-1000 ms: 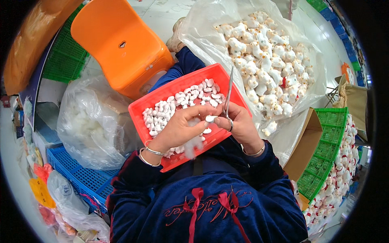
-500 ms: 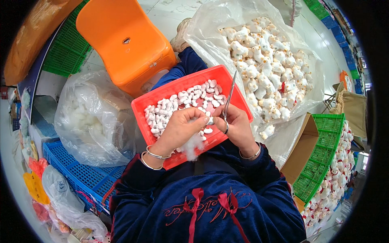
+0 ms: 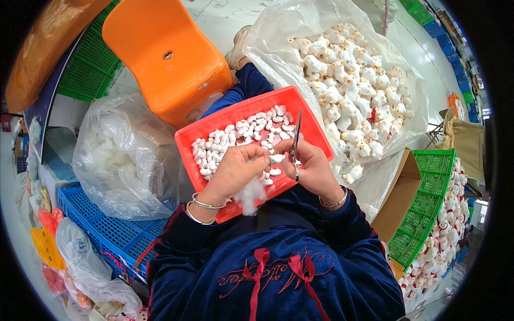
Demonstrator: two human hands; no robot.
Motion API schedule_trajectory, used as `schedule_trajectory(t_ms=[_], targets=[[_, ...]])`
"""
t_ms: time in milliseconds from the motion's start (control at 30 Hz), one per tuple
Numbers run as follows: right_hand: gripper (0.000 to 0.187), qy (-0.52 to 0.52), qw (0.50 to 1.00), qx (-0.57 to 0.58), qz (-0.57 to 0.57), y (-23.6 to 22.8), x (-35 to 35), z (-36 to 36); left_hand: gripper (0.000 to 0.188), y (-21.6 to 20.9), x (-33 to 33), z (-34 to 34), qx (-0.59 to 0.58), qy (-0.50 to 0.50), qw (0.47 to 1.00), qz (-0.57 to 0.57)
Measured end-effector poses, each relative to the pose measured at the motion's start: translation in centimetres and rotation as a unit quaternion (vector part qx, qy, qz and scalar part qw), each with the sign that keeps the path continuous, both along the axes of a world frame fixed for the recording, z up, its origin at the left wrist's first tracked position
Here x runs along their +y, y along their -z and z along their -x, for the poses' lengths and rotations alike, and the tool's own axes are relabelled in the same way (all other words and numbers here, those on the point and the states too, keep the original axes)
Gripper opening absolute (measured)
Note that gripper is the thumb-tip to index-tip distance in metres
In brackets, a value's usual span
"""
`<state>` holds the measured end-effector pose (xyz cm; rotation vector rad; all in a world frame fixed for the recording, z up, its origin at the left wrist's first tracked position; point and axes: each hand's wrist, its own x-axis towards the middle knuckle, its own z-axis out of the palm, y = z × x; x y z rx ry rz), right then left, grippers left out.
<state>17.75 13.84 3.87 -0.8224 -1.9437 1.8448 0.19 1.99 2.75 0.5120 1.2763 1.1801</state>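
Note:
My left hand point(image 3: 234, 174) is closed, its thumb and fingertips pinching a small white plush piece point(image 3: 277, 159) over the tray. A wispy tuft of white stuffing point(image 3: 248, 197) hangs beneath that palm. Slim metal forceps point(image 3: 297, 128) with ring handles are in my right hand point(image 3: 310, 168), their tip pointing up and away from me. The right fingers are close beside the plush piece; whether they touch it is hard to see. Below both hands, a red tray point(image 3: 203, 126) on my lap contains many similar small white pieces point(image 3: 214, 150).
A clear bag of stuffing point(image 3: 126, 166) stands at left beside a blue crate point(image 3: 101, 219). An orange chair point(image 3: 166, 59) is beyond it. A large plastic sheet with white plush toys point(image 3: 350, 91) lies far right. Nearer right are a cardboard box point(image 3: 396, 192) and green crate point(image 3: 425, 198).
The forceps have swung to a more upright angle in my right hand. My hands have drawn slightly apart, showing more of the plush piece. The stuffing tuft hangs a little further left.

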Motion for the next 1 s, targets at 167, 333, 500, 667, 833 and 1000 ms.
schedule_trajectory(t_ms=[167,333,500,667,833,1000], targets=[[0.022,-0.039,0.997,-0.013,-0.063,1.0,0.2,-0.6,0.021,0.2,-0.1,0.2,-0.077,0.013,0.997,0.005],[0.016,-0.011,0.999,-0.04,0.007,1.4,0.5,-0.8,0.022,-0.2,-0.2,0.2,0.034,0.002,0.998,-0.044],[0.019,-0.012,0.993,-0.017,0.114,1.3,0.8,-0.8,0.02,-0.9,-0.2,-0.8,0.109,0.014,0.993,-0.053],[0.019,0.004,0.994,0.008,0.113,1.0,0.5,-0.4,0.014,-0.9,-0.2,-0.7,0.095,0.0,0.995,-0.024],[0.018,0.01,1.0,-0.016,0.015,0.2,0.4,-0.3,0.011,-1.2,-0.1,-0.9,0.205,0.03,0.977,-0.046],[0.017,-0.019,1.0,-0.011,0.011,0.9,0.5,-0.3,0.013,-0.2,-0.3,-1.2,0.157,-0.006,0.986,-0.059]])
